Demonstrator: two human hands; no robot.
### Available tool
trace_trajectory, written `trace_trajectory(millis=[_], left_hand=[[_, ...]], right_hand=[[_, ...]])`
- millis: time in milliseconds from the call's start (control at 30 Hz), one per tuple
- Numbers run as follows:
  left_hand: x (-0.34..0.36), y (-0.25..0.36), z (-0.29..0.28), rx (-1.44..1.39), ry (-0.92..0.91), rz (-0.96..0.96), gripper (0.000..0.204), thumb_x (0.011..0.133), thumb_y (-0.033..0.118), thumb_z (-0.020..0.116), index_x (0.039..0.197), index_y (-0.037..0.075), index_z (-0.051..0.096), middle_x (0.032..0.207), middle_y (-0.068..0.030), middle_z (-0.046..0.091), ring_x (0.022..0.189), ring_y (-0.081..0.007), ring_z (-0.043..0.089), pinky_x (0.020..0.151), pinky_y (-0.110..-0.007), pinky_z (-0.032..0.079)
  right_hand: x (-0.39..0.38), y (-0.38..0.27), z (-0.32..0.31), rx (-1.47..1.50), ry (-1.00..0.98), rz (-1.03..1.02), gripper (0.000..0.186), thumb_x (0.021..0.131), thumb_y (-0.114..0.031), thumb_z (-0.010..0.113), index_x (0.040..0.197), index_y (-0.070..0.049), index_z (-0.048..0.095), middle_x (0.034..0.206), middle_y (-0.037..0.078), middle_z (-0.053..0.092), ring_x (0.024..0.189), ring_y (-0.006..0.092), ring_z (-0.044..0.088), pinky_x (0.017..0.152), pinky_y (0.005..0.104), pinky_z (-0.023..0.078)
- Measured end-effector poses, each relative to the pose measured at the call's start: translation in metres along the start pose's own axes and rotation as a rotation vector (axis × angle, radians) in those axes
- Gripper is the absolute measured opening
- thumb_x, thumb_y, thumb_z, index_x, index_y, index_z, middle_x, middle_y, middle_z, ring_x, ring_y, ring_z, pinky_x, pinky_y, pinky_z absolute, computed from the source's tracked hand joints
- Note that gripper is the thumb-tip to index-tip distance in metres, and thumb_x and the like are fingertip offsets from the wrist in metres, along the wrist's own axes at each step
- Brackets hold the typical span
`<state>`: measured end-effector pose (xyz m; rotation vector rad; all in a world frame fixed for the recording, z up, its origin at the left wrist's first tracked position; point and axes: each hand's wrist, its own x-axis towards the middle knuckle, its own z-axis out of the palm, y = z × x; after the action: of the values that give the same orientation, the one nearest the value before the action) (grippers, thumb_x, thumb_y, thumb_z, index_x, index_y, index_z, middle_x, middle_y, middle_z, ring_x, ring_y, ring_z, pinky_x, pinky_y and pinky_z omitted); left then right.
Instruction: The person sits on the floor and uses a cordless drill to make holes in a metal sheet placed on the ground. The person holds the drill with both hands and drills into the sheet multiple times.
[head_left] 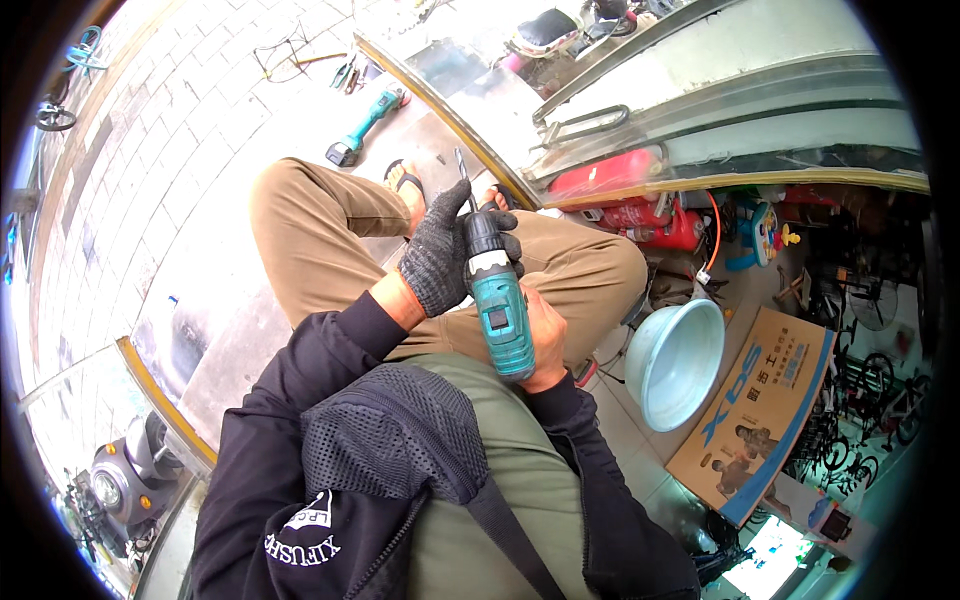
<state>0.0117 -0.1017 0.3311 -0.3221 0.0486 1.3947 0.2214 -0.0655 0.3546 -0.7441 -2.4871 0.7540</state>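
A teal and black cordless drill (503,318) lies across my lap, its chuck end pointing away from me. My right hand (546,338), bare, is wrapped round its grip, which is mostly hidden beneath the body. In a dark grey knitted glove, my left hand (437,255) closes round the black chuck (483,232), with gloved fingers showing on both sides. A metal drill bit (461,165) sticks up past the left thumb and finger. Whether the bit is clamped in the chuck is hidden by the glove.
A teal angle grinder (368,127) lies on the step beyond my knees. To the right stand a pale blue basin (676,365), a large cardboard box (755,415) and red fire extinguishers (665,225). A glass door (740,125) with a yellowish edge stands ahead on the right.
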Motion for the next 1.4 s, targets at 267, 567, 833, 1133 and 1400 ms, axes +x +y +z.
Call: trace_trajectory(millis=[267, 567, 833, 1133, 1400], left_hand=[[0.027, 0.012, -0.023, 0.050, 0.393, 0.086, 0.025, 0.108, 0.039, 0.057, 0.099, 0.017, 0.062, 0.083, 0.0041, 0.067, 0.067, -0.0180, 0.064, 0.063, -0.039, 0.057], [0.102, 0.047, -0.118, -0.688, 0.209, 0.079, 0.014, 0.102, 0.015, 0.058, 0.111, 0.005, 0.064, 0.099, -0.0059, 0.070, 0.088, -0.0189, 0.072, 0.080, -0.030, 0.061], [0.167, 0.063, -0.185, -0.328, 0.487, 0.177, 0.046, 0.108, 0.050, 0.051, 0.126, 0.009, 0.060, 0.112, -0.0075, 0.070, 0.101, -0.0211, 0.065, 0.095, -0.034, 0.052], [0.169, 0.075, -0.221, 0.424, 0.933, 0.119, 0.065, 0.103, 0.057, 0.060, 0.136, 0.001, 0.066, 0.120, -0.0094, 0.072, 0.107, -0.0189, 0.066, 0.097, -0.033, 0.052], [0.181, 0.081, -0.270, 0.352, 0.938, 0.132, 0.039, 0.109, 0.042, 0.061, 0.122, 0.006, 0.070, 0.105, -0.0050, 0.074, 0.091, -0.0145, 0.069, 0.086, -0.029, 0.056]], right_hand=[[0.034, -0.013, 0.004, 0.094, -0.206, 0.200, 0.034, 0.080, -0.015, 0.082, 0.107, -0.005, 0.064, 0.089, 0.018, 0.070, 0.083, 0.0435, 0.069, 0.073, 0.0479, 0.056], [0.108, 0.052, 0.048, 0.119, -0.496, 0.588, 0.030, 0.081, -0.024, 0.076, 0.101, -0.002, 0.071, 0.092, 0.025, 0.075, 0.093, 0.0467, 0.072, 0.082, 0.0523, 0.057], [0.138, 0.164, 0.120, 0.152, -0.624, 0.737, 0.033, 0.078, -0.025, 0.078, 0.097, 0.001, 0.073, 0.092, 0.024, 0.076, 0.091, 0.0427, 0.075, 0.082, 0.0477, 0.057], [0.121, 0.200, 0.175, 0.261, -0.561, 0.921, 0.030, 0.081, -0.026, 0.081, 0.092, 0.001, 0.074, 0.083, 0.021, 0.076, 0.082, 0.0347, 0.077, 0.077, 0.0447, 0.057], [0.119, 0.214, 0.206, 0.227, -0.536, 0.875, 0.031, 0.085, -0.024, 0.077, 0.107, -0.003, 0.073, 0.093, 0.023, 0.077, 0.091, 0.0408, 0.076, 0.081, 0.0455, 0.058]])
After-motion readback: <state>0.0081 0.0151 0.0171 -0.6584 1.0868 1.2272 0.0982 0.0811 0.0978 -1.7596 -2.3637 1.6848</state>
